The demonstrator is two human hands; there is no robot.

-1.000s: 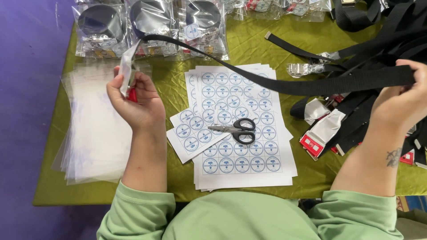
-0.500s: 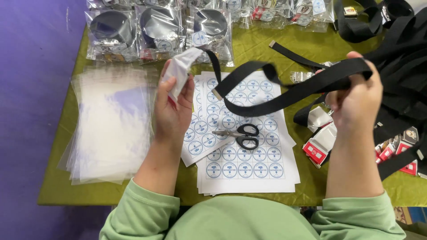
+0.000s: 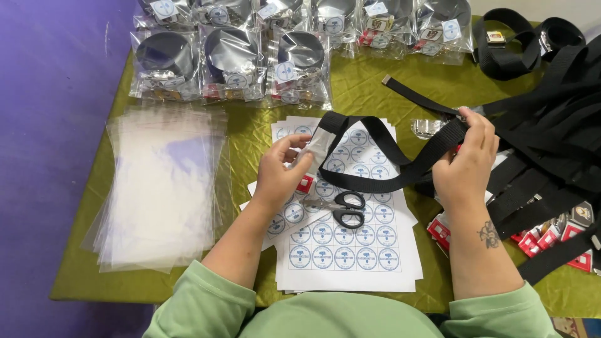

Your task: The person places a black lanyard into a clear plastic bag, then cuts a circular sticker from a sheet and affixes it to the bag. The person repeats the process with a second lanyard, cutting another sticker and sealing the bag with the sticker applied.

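My left hand (image 3: 278,175) pinches the end of a black webbing belt (image 3: 375,153) where a small clear plastic piece and a red tag sit. My right hand (image 3: 466,159) grips the same belt farther along, so the strap loops between the two hands above the sticker sheets (image 3: 347,250). Black-handled scissors (image 3: 344,209) lie on those sheets just below the loop.
A stack of clear plastic bags (image 3: 159,188) lies at the left on the green tablecloth (image 3: 369,94). Several bagged rolled belts (image 3: 231,62) line the far edge. A heap of loose black belts (image 3: 551,125) and red-tagged buckles (image 3: 557,238) fills the right side.
Both hands have come closer together over the sticker sheets, and the belt, first stretched out long, is now folded into a loop between them.
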